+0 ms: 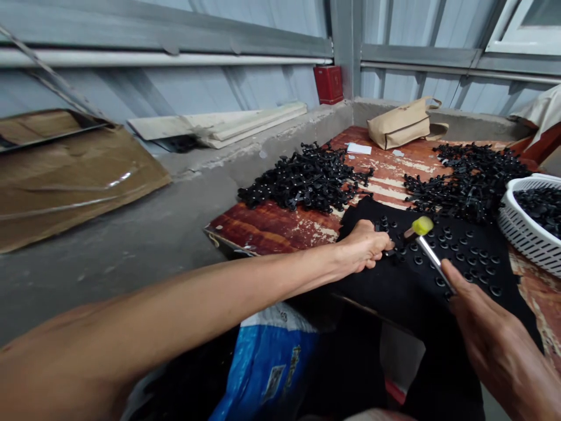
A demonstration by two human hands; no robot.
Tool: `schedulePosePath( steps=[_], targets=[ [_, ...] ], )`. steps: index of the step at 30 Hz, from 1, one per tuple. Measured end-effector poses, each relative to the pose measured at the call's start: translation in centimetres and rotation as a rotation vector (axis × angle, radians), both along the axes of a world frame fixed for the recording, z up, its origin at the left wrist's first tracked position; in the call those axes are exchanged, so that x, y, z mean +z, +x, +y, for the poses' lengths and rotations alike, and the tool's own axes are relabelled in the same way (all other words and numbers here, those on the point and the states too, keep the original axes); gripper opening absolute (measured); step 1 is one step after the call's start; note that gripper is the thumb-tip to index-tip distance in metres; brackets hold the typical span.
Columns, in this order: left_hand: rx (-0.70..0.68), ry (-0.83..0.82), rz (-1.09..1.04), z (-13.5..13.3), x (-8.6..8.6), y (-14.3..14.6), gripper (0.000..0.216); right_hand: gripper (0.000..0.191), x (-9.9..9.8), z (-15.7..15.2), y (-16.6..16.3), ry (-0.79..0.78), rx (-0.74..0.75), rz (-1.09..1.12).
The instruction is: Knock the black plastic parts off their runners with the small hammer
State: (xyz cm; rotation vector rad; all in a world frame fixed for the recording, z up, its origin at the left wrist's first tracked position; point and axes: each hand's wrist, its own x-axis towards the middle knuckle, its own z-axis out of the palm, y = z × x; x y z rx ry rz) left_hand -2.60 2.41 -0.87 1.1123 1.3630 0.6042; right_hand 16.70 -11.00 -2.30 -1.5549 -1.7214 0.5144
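Observation:
My left hand [366, 245] reaches across to a black mat [394, 286] on the worn red table, fingers pinched on a small black part I can barely make out. My right hand [495, 339] is closed round the metal handle of a small hammer [423, 227] with a yellow-green head, which hovers just right of the left fingers. Several small black round pieces [464, 254] sit in rows on the mat.
Two heaps of black plastic parts lie on the table, left [307, 178] and right [471, 172]. A white basket [523, 228] of black pieces stands at right. Behind are a tan bag [401, 124], a red box [328, 83] and cardboard [74, 169]; a blue sack [267, 362] sits below.

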Motion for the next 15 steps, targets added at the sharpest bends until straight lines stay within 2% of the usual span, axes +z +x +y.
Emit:
schedulePosePath(
  steps=[4,11,15],
  targets=[
    [0.013,-0.013,0.031,-0.6,0.5,0.0,0.029,0.059,0.2,-0.2,0.0,0.005,0.006,-0.06],
    [0.06,0.001,-0.03,-0.8,-0.2,0.5,0.023,0.055,0.3,0.1,-0.2,0.016,-0.02,-0.058],
    [0.126,-0.02,-0.085,-2.5,0.1,0.2,0.017,0.056,0.2,-0.1,0.1,0.078,0.043,-0.09]
  ],
)
